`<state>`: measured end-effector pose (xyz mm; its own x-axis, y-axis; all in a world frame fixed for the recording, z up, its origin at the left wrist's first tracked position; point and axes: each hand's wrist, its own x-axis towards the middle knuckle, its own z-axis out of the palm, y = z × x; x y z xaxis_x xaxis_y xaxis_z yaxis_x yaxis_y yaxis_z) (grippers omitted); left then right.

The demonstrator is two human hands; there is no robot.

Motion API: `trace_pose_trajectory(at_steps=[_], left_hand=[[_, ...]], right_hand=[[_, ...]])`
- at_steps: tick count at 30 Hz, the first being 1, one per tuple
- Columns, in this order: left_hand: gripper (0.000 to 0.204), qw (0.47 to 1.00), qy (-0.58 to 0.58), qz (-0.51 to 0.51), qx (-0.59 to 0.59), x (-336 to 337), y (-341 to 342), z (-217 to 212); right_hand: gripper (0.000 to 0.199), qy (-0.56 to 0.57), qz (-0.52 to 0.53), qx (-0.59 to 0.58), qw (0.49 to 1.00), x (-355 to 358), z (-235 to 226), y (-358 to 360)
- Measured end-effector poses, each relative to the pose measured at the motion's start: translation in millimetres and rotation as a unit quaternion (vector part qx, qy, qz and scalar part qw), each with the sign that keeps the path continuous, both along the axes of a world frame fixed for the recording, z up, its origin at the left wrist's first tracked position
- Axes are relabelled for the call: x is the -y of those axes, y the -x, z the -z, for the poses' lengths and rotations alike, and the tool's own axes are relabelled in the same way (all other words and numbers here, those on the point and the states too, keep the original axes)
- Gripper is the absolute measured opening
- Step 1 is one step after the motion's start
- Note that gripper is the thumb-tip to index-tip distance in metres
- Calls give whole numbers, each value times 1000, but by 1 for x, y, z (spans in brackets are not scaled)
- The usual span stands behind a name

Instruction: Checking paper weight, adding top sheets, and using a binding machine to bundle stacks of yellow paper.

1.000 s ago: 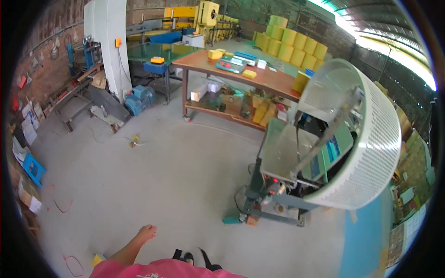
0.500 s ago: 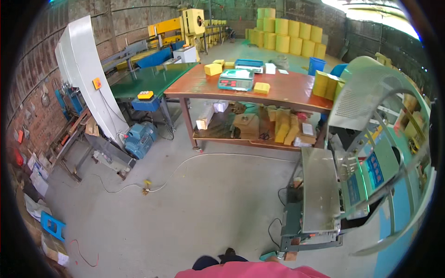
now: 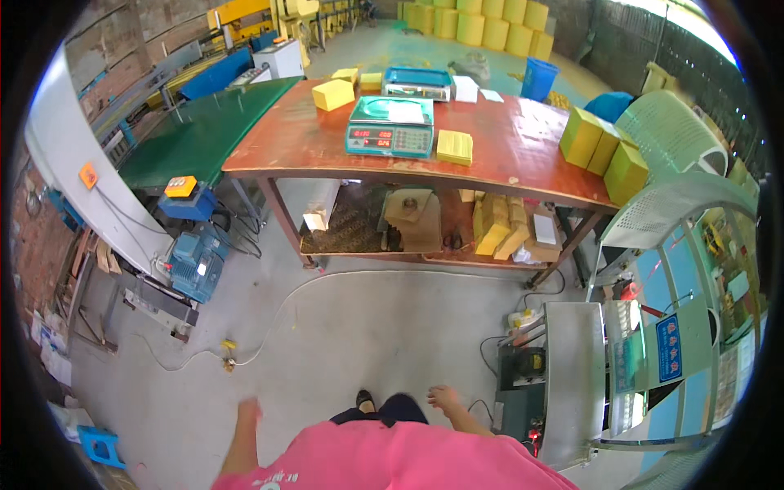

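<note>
Workshop, grey floor (image 3: 376,327), brick wall (image 3: 45,204) on the left. Left hand (image 3: 251,411): hanging over the floor, motion-blurred, nothing visible in it, can't tell how far the fingers are open. Right hand (image 3: 443,398): fingers loosely curled and partly spread, no grip on anything visible. Nearest to left: white cable (image 3: 392,271) on the floor, with a small yellow fitting (image 3: 229,346) on it. Nearest to right: steel-topped machine (image 3: 574,359), just to its right, looks apart from the hand. Shoe (image 3: 365,398) shows between the hands. Ahead: red-brown table (image 3: 506,139), 2 scales on it, teal scale (image 3: 390,135) in front, blue-topped scale (image 3: 416,80) behind. Yellow pad (image 3: 454,148) just right of the teal scale, yellow block (image 3: 333,95) to its left. Bin (image 3: 539,79), blue, at the table's far edge. Left of table: green belt (image 3: 204,122), blue motor (image 3: 198,264) lower down. Stool (image 3: 100,446), blue, bottom left. Yellow drums (image 3: 494,34) stacked at the back.
</note>
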<state>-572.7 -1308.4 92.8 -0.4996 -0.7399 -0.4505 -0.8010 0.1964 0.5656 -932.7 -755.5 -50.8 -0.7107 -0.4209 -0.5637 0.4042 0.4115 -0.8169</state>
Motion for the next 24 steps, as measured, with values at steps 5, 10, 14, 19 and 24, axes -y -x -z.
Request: trace_pose_trajectory(at_steps=[5, 10, 14, 19, 24], left_hand=[[42, 967, 110, 156, -167, 23, 407, -202], [41, 852, 84, 373, -358, -48, 648, -322], [39, 778, 214, 449, -385, -56, 752, -362], [52, 770, 320, 433, -344, -12, 855, -361], [77, 768, 341, 480, -251, 25, 933, -350]], right_hand=[[29, -193, -94, -172, 961, 111, -144, 42], [29, -169, -24, -114, 979, 89, -129, 159], [35, -92, 46, 34, 994, 94, -167, 258], [31, 28, 29, -25, 999, 157, -294, 385], [29, 80, 15, -80, 993, 246, -357, 459]])
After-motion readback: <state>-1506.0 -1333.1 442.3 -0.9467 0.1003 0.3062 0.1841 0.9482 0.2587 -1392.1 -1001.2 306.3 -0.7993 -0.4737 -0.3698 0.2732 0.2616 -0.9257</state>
